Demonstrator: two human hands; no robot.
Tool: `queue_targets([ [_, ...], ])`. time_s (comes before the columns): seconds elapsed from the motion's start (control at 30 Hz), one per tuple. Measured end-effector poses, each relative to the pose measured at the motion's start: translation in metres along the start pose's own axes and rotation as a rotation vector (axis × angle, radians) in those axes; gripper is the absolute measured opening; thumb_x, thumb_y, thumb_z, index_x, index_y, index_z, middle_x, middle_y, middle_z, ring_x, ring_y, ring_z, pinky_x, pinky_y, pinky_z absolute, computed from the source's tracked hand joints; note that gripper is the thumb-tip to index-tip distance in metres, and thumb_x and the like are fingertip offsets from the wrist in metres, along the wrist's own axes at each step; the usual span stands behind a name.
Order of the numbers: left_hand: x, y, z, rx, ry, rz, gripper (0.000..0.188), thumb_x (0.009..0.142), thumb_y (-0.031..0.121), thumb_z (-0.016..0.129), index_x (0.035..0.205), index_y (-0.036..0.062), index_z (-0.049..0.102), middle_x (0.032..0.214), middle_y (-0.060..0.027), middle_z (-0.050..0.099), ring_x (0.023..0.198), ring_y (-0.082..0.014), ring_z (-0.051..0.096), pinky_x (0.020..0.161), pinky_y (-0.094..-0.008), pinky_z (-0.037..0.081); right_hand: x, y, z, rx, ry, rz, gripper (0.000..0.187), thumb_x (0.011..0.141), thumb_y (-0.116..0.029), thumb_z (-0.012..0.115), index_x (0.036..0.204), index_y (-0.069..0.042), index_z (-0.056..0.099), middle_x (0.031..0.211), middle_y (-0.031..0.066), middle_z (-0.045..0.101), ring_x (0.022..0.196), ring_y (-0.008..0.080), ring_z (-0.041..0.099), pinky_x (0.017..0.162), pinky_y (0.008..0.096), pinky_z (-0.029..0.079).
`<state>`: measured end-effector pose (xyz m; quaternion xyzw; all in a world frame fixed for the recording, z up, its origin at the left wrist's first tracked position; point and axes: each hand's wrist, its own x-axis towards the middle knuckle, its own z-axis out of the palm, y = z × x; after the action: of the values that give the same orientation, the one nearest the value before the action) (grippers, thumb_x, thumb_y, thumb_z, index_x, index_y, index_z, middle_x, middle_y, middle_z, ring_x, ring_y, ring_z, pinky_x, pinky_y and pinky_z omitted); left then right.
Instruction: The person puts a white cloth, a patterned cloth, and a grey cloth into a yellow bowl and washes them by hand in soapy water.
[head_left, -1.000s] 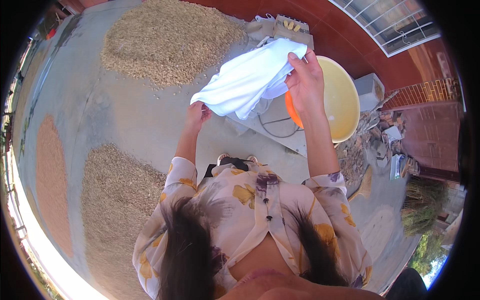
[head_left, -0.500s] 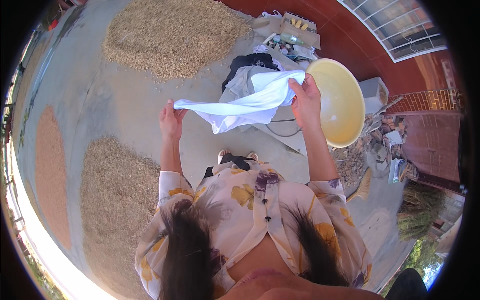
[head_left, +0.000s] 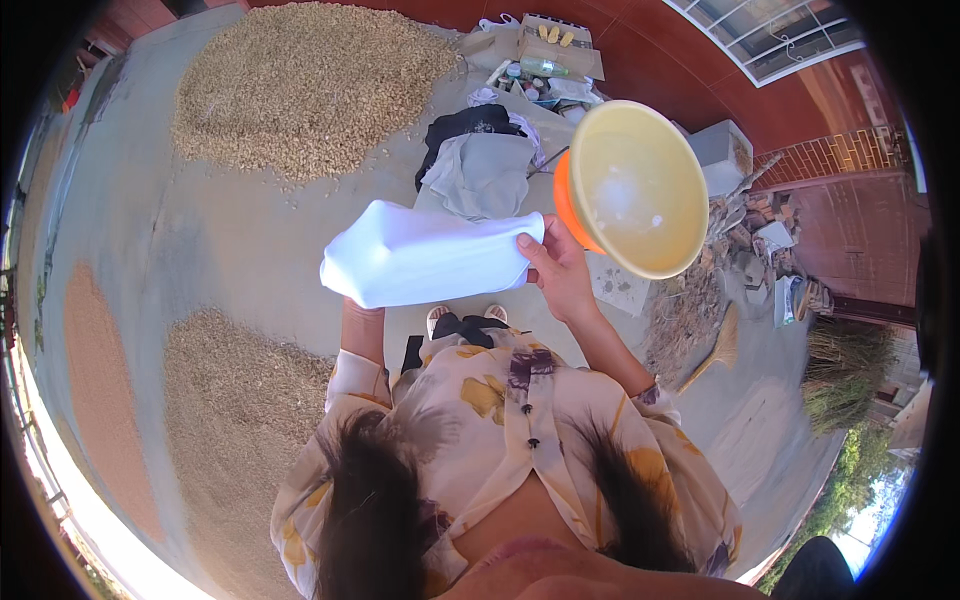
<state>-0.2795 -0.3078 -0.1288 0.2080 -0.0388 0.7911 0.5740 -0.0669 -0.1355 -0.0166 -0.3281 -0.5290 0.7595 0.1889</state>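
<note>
A white piece of cloth (head_left: 430, 255), perhaps a garment, is spread between my hands in front of my body. At its right edge my right hand (head_left: 562, 268) pinches it, thumb on top and fingers behind. My left hand (head_left: 362, 312) reaches up into or behind the cloth's left end; the cloth covers its fingers, and only the wrist shows. That end bulges into a rounded, bright shape. Just beyond my right hand stands a large pale yellow basin (head_left: 650, 190), with an orange vessel (head_left: 568, 205) partly behind it. Grey and black clothes (head_left: 475, 165) lie beyond the cloth.
Piles of grain-like material (head_left: 310, 90) lie on the concrete ground at far left and near left (head_left: 235, 400). Bottles and a cardboard box (head_left: 560, 45) stand by the red wall. Rubble (head_left: 745, 250) and a broom (head_left: 715, 345) are at right.
The cloth has gone from a twisted, stretched strip to a flatter, opened shape nearer my body. My left hand has passed under or into it. My right hand has moved left and lower.
</note>
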Motion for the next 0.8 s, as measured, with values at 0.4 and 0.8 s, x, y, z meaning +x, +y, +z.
queue_targets([
  [0.4, -0.003, -0.053, 0.054, 1.380, 0.510, -0.131, 0.054, 0.096, 0.027, 0.055, 0.142, 0.0038, 0.040, 0.138, -0.0138, 0.049, 0.129, -0.0252, 0.044, 0.110, -0.0335, 0.033, -0.009, -0.003, -0.007, -0.343, -0.184, -0.119, 0.022, 0.099, -0.023, 0.057, 0.098, -0.001, 0.058, 0.091, -0.0016, 0.060, 0.083, 0.0054, 0.053, 0.075, 0.0245, 0.046],
  [0.8, 0.066, -0.098, 0.046, 0.818, 0.302, -0.289, 0.024, 0.095, 0.018, 0.056, 0.112, 0.0031, 0.061, 0.100, -0.0068, 0.065, 0.092, -0.0130, 0.060, 0.078, -0.0272, 0.050, -0.018, -0.005, -0.007, -0.989, -0.084, -0.312, 0.036, 0.092, -0.035, 0.062, 0.104, -0.001, 0.060, 0.087, 0.0140, 0.067, 0.078, 0.0280, 0.064, 0.068, 0.0386, 0.051],
])
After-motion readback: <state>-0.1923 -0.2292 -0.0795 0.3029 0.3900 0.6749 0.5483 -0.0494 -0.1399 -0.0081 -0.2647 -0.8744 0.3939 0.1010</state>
